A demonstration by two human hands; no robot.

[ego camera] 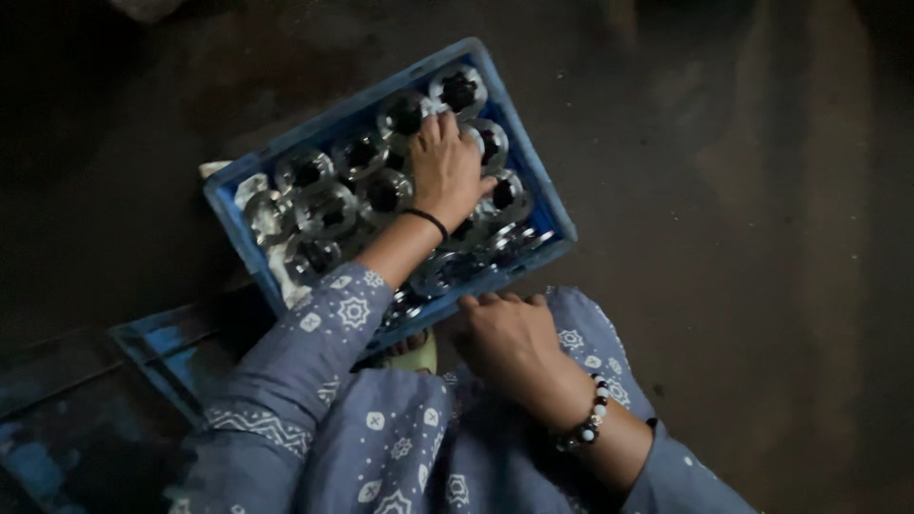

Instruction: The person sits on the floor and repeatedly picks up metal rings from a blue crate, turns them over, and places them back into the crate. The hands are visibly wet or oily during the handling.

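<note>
Left hand lies palm-down over clear containers inside the blue crate, apparently gripping one; right hand clasps the crate's near rim.

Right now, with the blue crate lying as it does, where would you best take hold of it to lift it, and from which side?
Probably by the two short end walls of the blue crate, one hand at each, coming from outside. The open top is packed with shiny round containers, so there is no inner grip. The left hand lies on those containers; the right hand sits at the near long wall.
</note>
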